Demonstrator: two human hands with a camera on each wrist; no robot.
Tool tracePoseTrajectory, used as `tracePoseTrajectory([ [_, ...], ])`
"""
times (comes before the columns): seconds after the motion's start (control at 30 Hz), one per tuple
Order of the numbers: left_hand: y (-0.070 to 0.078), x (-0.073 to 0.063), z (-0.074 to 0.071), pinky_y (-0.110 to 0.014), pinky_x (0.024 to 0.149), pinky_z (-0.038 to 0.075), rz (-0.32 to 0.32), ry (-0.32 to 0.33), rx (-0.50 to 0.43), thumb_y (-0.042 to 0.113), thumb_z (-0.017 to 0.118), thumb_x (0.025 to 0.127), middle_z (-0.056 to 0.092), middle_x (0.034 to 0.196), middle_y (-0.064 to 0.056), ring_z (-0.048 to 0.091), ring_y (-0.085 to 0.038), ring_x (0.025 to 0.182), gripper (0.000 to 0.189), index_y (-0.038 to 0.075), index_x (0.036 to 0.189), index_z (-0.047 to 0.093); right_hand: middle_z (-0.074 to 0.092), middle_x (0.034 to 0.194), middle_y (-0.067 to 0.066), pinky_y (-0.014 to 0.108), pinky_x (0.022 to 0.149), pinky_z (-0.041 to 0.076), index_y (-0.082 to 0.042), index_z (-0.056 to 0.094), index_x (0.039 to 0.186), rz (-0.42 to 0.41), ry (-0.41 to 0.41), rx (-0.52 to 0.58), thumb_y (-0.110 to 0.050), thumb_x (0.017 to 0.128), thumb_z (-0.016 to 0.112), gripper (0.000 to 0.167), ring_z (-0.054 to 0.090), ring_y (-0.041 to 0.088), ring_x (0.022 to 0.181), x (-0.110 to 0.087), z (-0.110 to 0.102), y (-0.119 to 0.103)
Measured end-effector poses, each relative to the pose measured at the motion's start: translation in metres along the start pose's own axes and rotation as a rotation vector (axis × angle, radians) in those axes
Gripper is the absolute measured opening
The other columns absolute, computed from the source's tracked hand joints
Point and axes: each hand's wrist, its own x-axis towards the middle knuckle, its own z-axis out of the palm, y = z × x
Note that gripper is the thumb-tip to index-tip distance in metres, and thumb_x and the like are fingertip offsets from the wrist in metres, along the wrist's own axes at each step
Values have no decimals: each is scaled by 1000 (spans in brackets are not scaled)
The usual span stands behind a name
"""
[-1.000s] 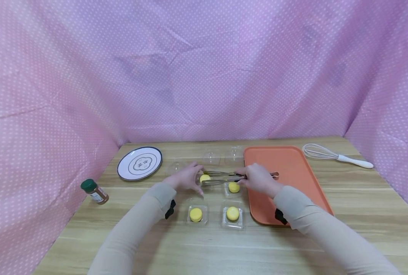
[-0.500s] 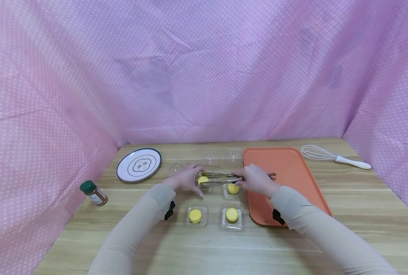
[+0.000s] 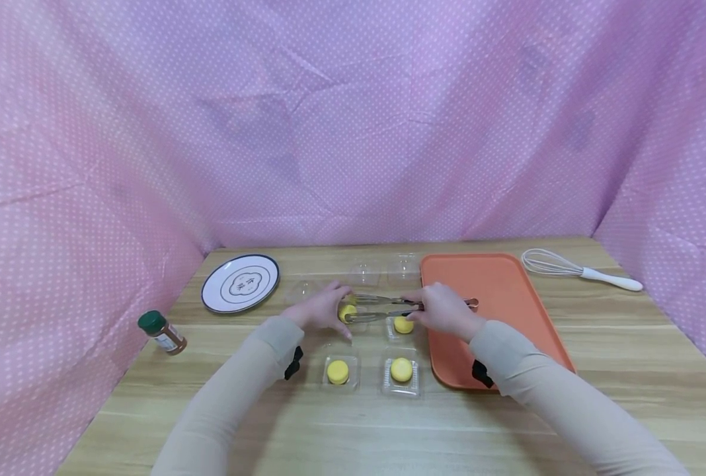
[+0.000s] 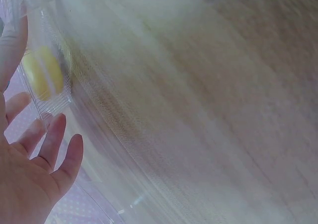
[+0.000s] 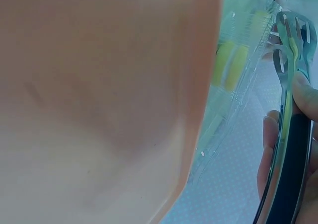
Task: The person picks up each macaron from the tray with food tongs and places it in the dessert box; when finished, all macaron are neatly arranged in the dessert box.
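My left hand (image 3: pixel 323 308) spans a clear plastic box (image 4: pixel 52 105), thumb and fingers at opposite sides. Inside it is a yellow macaron (image 3: pixel 347 314). With my right hand (image 3: pixel 445 309) I grip metal tongs (image 5: pixel 293 90) with black handles, held level. Their arms are spread a little, and the tips overlap the macaron and its box in the head view. Just under the tongs sits a second boxed macaron (image 3: pixel 403 324). Nearer the front, two more clear boxes each hold a yellow macaron, the left macaron (image 3: pixel 338 372) and the right macaron (image 3: pixel 401 370).
An orange tray (image 3: pixel 478 271) lies under my right hand. Clear domed lids (image 3: pixel 363 272) stand behind the boxes. At the left are a white blue-rimmed plate (image 3: pixel 216 291) and a green-capped spice jar (image 3: pixel 162 332). A white-handled whisk (image 3: pixel 609 279) lies at far right.
The macaron between the tongs' tips has shifted slightly left, toward my left palm. The tongs' tips have edged left too. My left hand has stayed in place.
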Motion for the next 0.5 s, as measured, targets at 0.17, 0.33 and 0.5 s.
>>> tracePoseTrajectory([
  [0.17,0,1,0,-38,106,42,4,6,16,31,88,58,43,132,-12,50,-27,118,99,1,139,39,27,50,-9,17,44,21,-2,62,124,30,16,47,-14,81,73,45,24,5,46,-3,-5,1],
  [0.33,-1,1,1,-40,105,42,13,12,11,32,88,58,42,134,-11,49,-27,119,93,6,136,44,30,54,-5,19,45,22,-2,61,124,68,49,84,-14,79,76,49,25,8,50,-8,-8,7],
  [0.5,0,0,0,-39,104,43,7,4,-7,31,88,59,43,132,-10,50,-26,117,91,5,135,44,59,67,-2,20,49,39,-2,64,121,76,80,147,-16,77,77,48,46,8,58,-13,-12,13],
])
